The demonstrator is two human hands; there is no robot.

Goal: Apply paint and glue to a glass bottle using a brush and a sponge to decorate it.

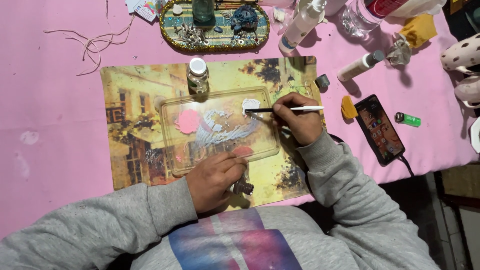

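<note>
Two hands – right hand [299, 120] gripping paintbrush [285, 109], level

Pink-covered table, dark floor

A pink cloth [60, 125] covers the table; dark floor [450, 225] shows at the near right.

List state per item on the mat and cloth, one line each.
Paintbrush: held level in right hand, tip at white paint.
Clear tray: flat on the mat, smeared pink, white, red.
Small brown bottle: in left hand, tipped sideways.
Glass bottle: upright, white cap on.
Phone: screen lit, face up.
Green lighter: lying flat.
</note>
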